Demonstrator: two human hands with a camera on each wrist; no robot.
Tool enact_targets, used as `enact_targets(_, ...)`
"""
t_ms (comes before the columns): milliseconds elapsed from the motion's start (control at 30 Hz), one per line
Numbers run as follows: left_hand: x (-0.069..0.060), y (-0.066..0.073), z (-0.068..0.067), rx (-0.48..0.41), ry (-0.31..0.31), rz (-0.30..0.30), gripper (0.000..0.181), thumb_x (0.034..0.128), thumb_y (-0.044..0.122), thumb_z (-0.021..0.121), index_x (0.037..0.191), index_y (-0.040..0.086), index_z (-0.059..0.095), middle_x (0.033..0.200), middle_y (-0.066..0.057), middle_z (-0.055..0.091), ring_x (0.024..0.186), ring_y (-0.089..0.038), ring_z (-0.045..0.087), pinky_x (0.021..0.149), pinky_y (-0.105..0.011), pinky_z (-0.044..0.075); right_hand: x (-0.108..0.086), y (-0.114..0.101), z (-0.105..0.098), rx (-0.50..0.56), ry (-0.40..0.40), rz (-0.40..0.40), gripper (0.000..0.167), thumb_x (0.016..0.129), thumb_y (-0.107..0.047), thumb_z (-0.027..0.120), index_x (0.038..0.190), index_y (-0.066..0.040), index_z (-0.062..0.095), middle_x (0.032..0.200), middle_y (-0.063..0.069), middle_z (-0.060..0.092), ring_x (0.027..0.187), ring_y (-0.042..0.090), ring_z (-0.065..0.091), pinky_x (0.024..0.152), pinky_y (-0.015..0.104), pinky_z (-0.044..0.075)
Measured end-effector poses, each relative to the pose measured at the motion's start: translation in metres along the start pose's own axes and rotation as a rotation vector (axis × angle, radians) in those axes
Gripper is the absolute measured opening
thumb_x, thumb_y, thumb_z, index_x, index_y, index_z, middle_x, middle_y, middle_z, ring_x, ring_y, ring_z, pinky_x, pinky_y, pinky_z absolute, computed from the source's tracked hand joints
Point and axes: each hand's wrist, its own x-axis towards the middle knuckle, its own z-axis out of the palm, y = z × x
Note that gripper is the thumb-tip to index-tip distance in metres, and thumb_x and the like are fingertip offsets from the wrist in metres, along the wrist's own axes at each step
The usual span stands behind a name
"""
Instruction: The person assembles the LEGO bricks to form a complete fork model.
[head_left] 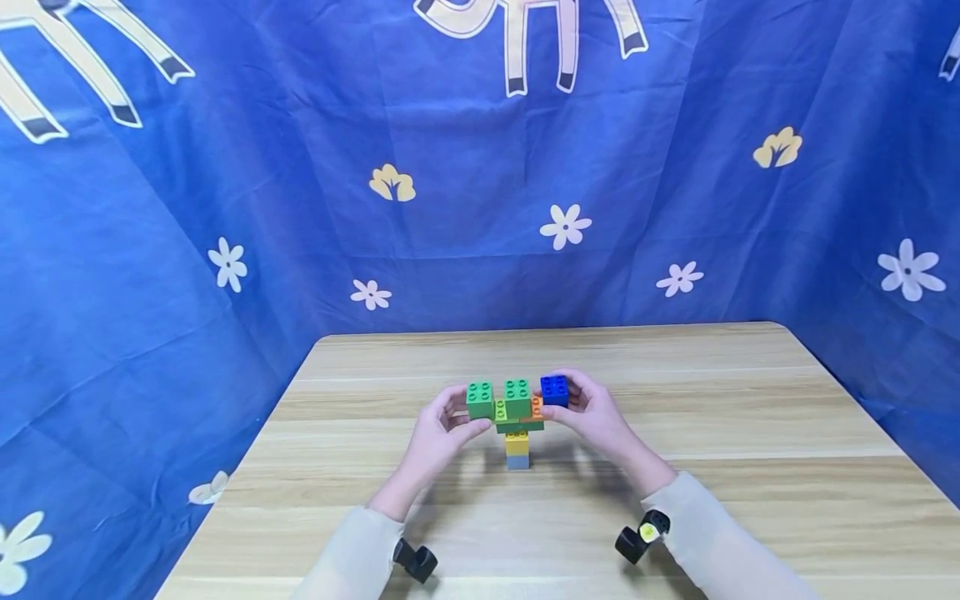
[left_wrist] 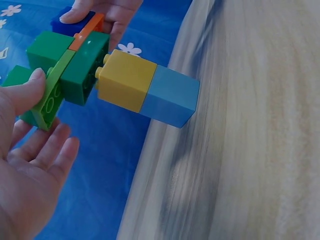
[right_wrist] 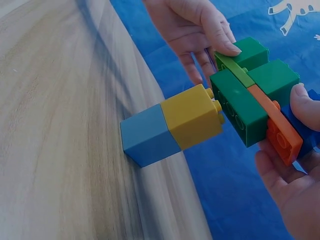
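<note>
My left hand (head_left: 447, 421) and right hand (head_left: 596, 412) hold a joined row of toy building bricks between them. Its long dark green brick (left_wrist: 85, 70) sits beneath a light green plate (left_wrist: 52, 90) and an orange plate (right_wrist: 280, 132). On top are a green brick (head_left: 480, 400) at the left, another green brick (head_left: 517, 398) in the middle and a blue brick (head_left: 554, 391) at the right. The left thumb and fingers pinch the left end; the right ones grip the right end. Below, a yellow brick (right_wrist: 192, 117) with its studs showing stands on a light blue brick (right_wrist: 150, 135).
The light blue brick stands on a wood-grain table (head_left: 360, 367). A blue cloth (head_left: 480, 250) with flowers and animal figures hangs behind and at both sides. Small black devices (head_left: 415, 560) are worn on both wrists.
</note>
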Motion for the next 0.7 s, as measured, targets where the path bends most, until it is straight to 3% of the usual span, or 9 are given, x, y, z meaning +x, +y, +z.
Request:
enact_targets(233, -0.0028, 0.0003, -0.0024, -0.014, -0.004, 0.008, 0.04, 0.0767, -0.009, 0.069, 0.114, -0.004, 0.055, 0.103, -0.016, 0.064, 0.097, -0.028, 0.059, 0.087, -0.036, 0.049, -0.0018, 0.0007, 0.0032, -0.01, -0.002, 0.016, 0.05, 0.077, -0.01, 0.075, 0.121, -0.002, 0.053, 0.109, 0.023, 0.06, 0.093, 0.024, 0.062, 0.079, 0.03, 0.053)
enact_targets(467, -0.0059, -0.0009, -0.0034, -0.022, -0.019, 0.005, 0.041, 0.077, -0.007, 0.07, 0.115, -0.004, 0.055, 0.102, -0.016, 0.064, 0.093, -0.019, 0.061, 0.088, -0.041, 0.048, -0.0038, 0.0053, 0.0046, 0.012, -0.016, 0.018, 0.046, 0.078, -0.005, 0.073, 0.12, -0.001, 0.053, 0.112, 0.031, 0.056, 0.092, 0.023, 0.062, 0.078, 0.03, 0.053)
enact_targets(700, -0.0066, -0.0009, -0.0028, -0.026, -0.013, 0.003, 0.041, 0.0768, -0.006, 0.07, 0.115, -0.004, 0.055, 0.102, -0.017, 0.064, 0.092, -0.017, 0.061, 0.088, -0.04, 0.048, -0.0068, 0.0005, 0.0059, 0.011, -0.007, 0.053, 0.046, 0.079, -0.003, 0.072, 0.121, -0.001, 0.052, 0.113, 0.028, 0.057, 0.096, 0.03, 0.06, 0.079, 0.03, 0.052)
